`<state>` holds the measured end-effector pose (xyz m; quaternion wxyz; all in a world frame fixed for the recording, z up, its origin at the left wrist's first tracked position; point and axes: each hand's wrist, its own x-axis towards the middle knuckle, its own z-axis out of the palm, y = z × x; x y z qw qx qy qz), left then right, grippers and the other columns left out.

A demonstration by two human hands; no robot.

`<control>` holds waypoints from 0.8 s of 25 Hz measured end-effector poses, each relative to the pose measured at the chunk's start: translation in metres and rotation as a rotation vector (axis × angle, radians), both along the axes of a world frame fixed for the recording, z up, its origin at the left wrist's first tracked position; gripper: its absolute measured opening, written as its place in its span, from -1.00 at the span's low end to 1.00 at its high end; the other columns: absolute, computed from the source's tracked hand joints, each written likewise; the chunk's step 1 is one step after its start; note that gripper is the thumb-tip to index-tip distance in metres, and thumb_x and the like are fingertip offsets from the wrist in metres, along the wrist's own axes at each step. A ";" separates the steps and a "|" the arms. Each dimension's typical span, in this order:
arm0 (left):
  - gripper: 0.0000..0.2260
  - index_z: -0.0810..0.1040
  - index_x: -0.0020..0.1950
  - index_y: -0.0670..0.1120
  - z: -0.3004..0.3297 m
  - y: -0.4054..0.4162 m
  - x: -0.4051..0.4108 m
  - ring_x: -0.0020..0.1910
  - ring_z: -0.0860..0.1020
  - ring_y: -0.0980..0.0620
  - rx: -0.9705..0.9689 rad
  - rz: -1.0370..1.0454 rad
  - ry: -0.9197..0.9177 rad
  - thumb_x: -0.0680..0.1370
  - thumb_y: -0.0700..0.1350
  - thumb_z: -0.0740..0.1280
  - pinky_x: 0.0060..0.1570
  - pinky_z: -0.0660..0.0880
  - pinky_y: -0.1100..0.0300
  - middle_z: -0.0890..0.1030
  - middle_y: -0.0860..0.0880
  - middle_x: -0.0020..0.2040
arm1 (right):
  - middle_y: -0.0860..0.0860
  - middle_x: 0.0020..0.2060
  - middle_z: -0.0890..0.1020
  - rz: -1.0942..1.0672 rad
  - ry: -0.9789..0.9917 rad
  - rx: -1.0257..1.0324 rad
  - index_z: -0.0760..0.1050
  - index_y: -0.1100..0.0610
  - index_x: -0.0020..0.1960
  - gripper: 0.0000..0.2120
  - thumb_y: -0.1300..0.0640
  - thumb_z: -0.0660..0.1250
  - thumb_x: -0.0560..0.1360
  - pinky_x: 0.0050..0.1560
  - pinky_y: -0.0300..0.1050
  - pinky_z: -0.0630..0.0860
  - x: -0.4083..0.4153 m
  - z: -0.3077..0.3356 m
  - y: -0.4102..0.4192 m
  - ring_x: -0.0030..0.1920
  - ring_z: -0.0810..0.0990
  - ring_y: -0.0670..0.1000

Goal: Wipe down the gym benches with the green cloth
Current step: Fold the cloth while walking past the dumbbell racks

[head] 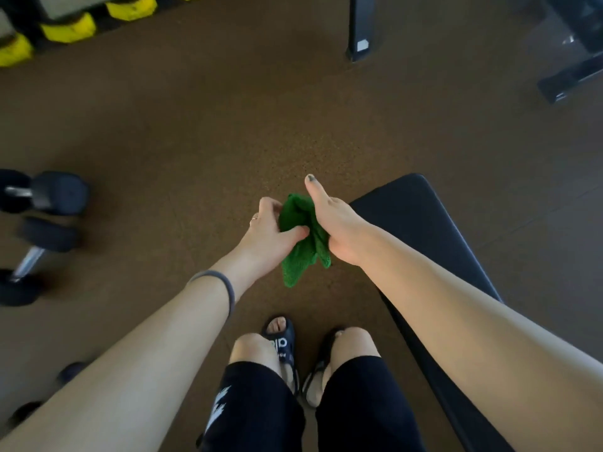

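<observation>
The green cloth [301, 238] hangs bunched between both hands, above the brown floor. My left hand [272, 231] grips its left side, thumb pressed into the fabric. My right hand [336, 223] holds the cloth's right side, with the thumb sticking straight up; its fingers are hidden under the cloth. A black padded gym bench [421, 223] runs along the right, from beside my right hand toward the bottom edge, partly hidden under my right forearm.
Black dumbbells [39, 220] lie on the floor at the left. Yellow weights [70, 26] sit on a rack at top left. Black equipment legs [359, 31] and a frame [571, 76] stand at the top right. My feet in sandals [284, 347] stand below.
</observation>
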<state>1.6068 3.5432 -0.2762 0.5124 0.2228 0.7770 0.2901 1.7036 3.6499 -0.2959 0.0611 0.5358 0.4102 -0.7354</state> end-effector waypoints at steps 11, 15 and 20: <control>-0.91 0.41 -0.03 0.01 0.205 -0.095 -0.044 -0.28 0.50 -0.05 -0.051 -0.063 0.236 0.68 -0.11 0.21 -0.33 0.36 0.13 0.55 -0.07 -0.19 | 0.03 -0.01 0.65 0.910 0.152 0.525 0.63 0.06 0.10 -0.79 -0.05 0.32 0.65 -0.04 -0.05 0.57 -0.026 0.200 -0.053 -0.03 0.66 0.04; -0.94 0.47 0.11 0.06 0.230 -0.133 -0.060 -0.27 0.62 -0.16 -0.089 -0.168 0.355 0.69 -0.06 0.22 -0.33 0.52 0.01 0.64 -0.10 -0.18 | 0.01 -0.10 0.57 1.173 0.034 0.891 0.49 0.05 0.19 -0.86 0.08 0.19 0.70 -0.33 -0.13 0.44 -0.032 0.220 -0.065 -0.24 0.61 0.04; -0.84 0.48 0.10 0.02 0.255 -0.176 -0.088 -0.32 0.60 -0.02 -0.204 -0.424 0.628 0.70 0.08 0.20 -0.31 0.55 0.03 0.58 -0.02 -0.24 | 0.00 -0.02 0.60 1.367 0.035 0.997 0.48 0.08 0.31 -0.76 0.05 0.19 0.70 -0.18 -0.03 0.53 -0.054 0.252 -0.073 -0.15 0.60 0.03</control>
